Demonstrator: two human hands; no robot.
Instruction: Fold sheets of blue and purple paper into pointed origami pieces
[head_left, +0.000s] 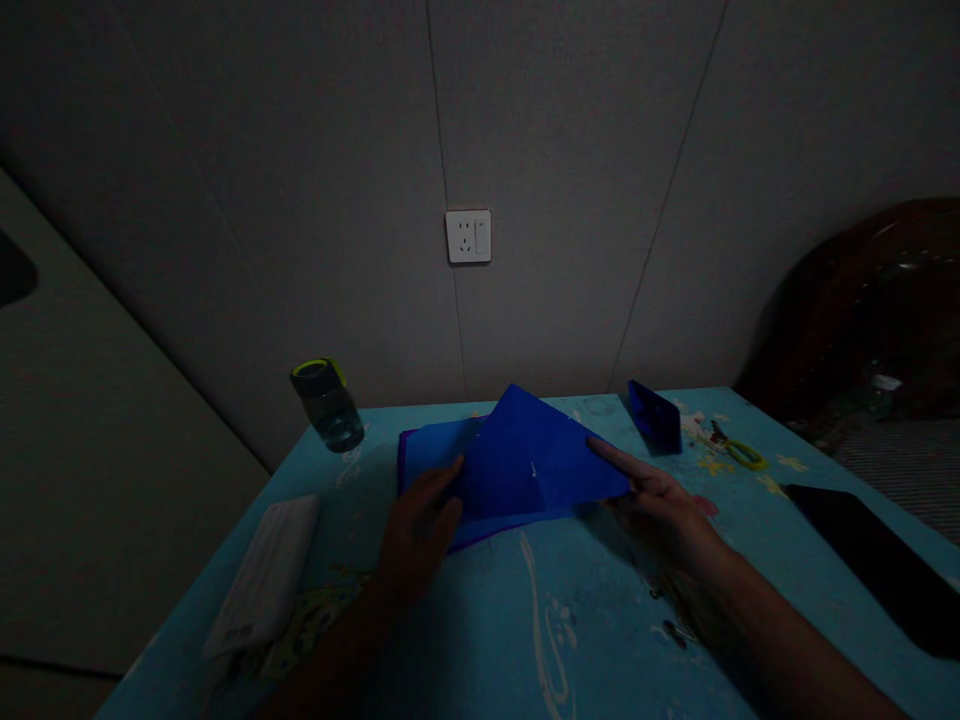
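A creased blue sheet of paper is held tilted above the table, one corner pointing up. My right hand is closed on its right corner, with the index finger lying along the upper face. At the sheet's left edge is my left hand, thumb and index finger apart; whether the fingertips touch the paper I cannot tell. Underneath lies a stack of blue sheets with a darker blue-violet rim. A folded dark blue paper piece stands to the right at the back.
A water bottle with a yellow-green rim stands back left. In front of it lies a white pack. Yellow-handled scissors and a black flat object are on the right. The patterned blue tablecloth reaches the wall.
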